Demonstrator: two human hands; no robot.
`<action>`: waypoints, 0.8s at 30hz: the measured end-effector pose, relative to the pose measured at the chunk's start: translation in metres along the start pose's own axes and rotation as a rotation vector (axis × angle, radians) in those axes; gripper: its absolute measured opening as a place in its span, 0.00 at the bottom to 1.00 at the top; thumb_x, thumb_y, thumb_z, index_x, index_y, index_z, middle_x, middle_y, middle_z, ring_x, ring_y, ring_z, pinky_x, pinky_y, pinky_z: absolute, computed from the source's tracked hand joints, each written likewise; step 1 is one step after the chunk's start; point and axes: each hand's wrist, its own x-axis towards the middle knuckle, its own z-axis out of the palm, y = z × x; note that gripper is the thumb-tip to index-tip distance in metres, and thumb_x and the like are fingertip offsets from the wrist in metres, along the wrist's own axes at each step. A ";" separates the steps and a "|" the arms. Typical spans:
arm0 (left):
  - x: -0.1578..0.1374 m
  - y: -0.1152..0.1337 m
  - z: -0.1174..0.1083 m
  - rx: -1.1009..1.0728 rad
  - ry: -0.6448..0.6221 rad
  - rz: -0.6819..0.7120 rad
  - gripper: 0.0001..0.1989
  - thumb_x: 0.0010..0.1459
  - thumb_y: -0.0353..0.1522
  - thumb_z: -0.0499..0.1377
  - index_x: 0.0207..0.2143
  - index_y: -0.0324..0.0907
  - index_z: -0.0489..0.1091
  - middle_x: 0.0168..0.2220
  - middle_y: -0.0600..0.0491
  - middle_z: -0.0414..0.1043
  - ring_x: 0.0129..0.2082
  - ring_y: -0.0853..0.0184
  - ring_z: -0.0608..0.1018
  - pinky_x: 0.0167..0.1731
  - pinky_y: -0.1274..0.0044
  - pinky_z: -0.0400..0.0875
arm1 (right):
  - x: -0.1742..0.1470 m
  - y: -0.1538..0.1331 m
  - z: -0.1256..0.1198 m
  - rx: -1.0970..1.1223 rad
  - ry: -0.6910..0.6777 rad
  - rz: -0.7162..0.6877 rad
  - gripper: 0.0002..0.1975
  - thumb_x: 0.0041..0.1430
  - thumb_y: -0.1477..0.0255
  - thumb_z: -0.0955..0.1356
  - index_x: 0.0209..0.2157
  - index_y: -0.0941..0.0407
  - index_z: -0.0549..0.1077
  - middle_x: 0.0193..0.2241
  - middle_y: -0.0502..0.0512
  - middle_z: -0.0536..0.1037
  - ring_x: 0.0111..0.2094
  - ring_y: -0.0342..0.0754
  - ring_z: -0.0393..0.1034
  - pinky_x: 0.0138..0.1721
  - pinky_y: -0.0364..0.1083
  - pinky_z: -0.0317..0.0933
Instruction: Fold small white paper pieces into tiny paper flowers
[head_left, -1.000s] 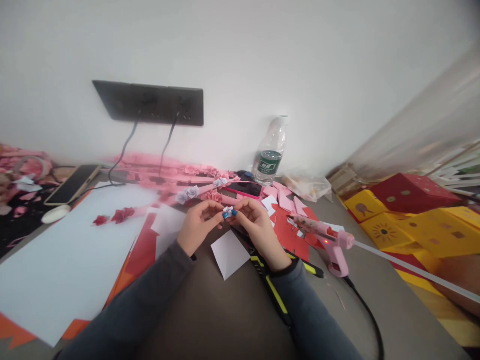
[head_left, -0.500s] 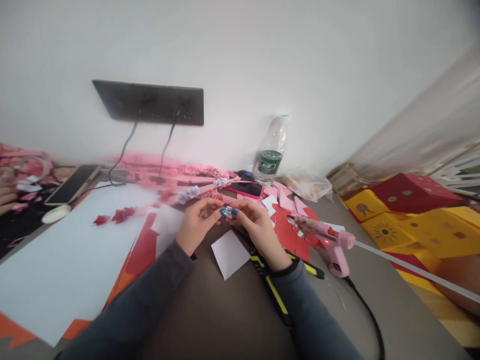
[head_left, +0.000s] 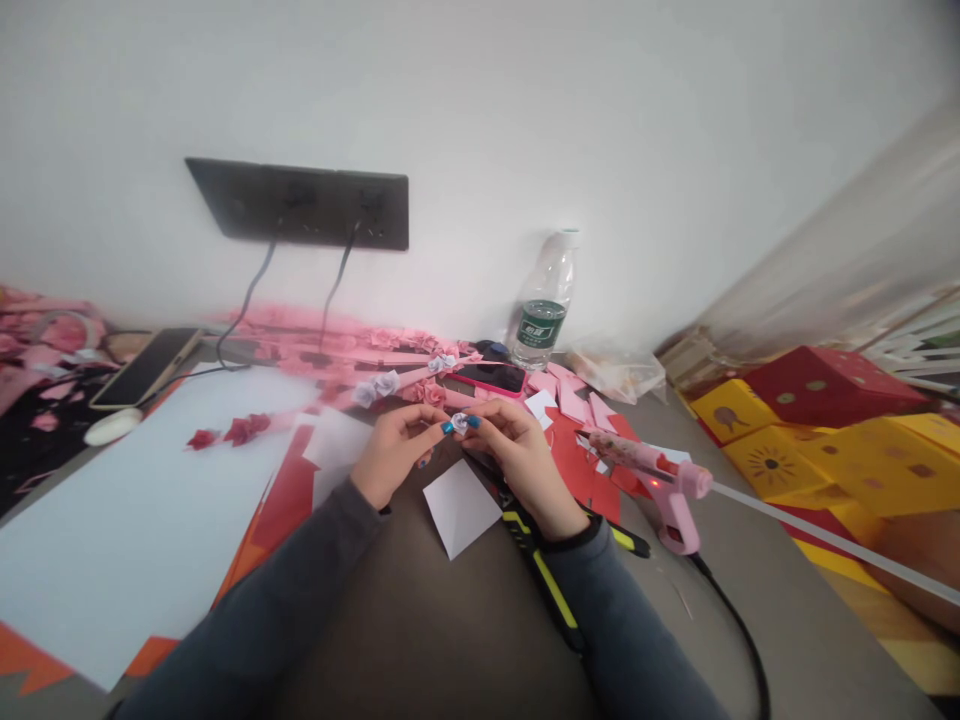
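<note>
Between my two hands is a small white paper flower [head_left: 460,424], pinched from both sides above the grey table. Thumb and fingers of my left hand [head_left: 401,447] close on its left edge. My right hand [head_left: 516,452] grips the right edge the same way. Just below them a white paper square [head_left: 461,508] lies on the table. Yellow-and-black handled pliers [head_left: 551,580] lie partly hidden under my right wrist. Behind my hands are pink wrapped stems with white paper flowers [head_left: 376,387] and red paper flowers [head_left: 246,430].
A pink glue gun [head_left: 660,478] with a lit red light rests at right, its black cord trailing forward. A water bottle [head_left: 542,310] stands by the wall. Red paper pieces [head_left: 577,460], large white sheets [head_left: 150,500], a phone [head_left: 491,377] and yellow boxes [head_left: 780,460] surround the area.
My fingers have shifted slightly around the white paper flower, which now shows its curled petals more clearly. At far left, another person's hand has gone out of view.
</note>
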 end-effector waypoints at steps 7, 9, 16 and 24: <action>0.000 0.002 -0.001 0.167 -0.007 0.125 0.05 0.52 0.32 0.63 0.29 0.39 0.74 0.27 0.53 0.73 0.19 0.76 0.65 0.17 0.82 0.58 | 0.001 0.001 -0.001 0.026 -0.016 0.034 0.09 0.53 0.62 0.75 0.31 0.53 0.79 0.29 0.51 0.81 0.32 0.45 0.77 0.36 0.45 0.75; -0.001 0.004 0.000 0.204 0.012 0.158 0.03 0.51 0.31 0.63 0.28 0.40 0.74 0.27 0.53 0.73 0.20 0.75 0.66 0.18 0.82 0.59 | 0.001 0.001 -0.001 0.027 -0.012 0.041 0.10 0.53 0.61 0.75 0.32 0.53 0.79 0.29 0.51 0.81 0.31 0.45 0.77 0.36 0.45 0.75; 0.000 0.001 0.000 0.046 0.007 0.053 0.10 0.49 0.33 0.66 0.34 0.39 0.72 0.25 0.57 0.70 0.17 0.75 0.68 0.17 0.81 0.64 | 0.001 0.003 -0.001 0.024 0.017 0.003 0.09 0.53 0.63 0.75 0.33 0.53 0.79 0.29 0.50 0.81 0.30 0.43 0.77 0.33 0.42 0.73; 0.000 0.006 0.001 -0.124 -0.070 -0.142 0.15 0.42 0.38 0.72 0.28 0.38 0.73 0.20 0.57 0.69 0.17 0.77 0.68 0.17 0.83 0.64 | 0.001 0.001 -0.003 0.025 -0.001 0.078 0.13 0.49 0.60 0.76 0.29 0.55 0.79 0.26 0.51 0.80 0.26 0.43 0.75 0.32 0.44 0.74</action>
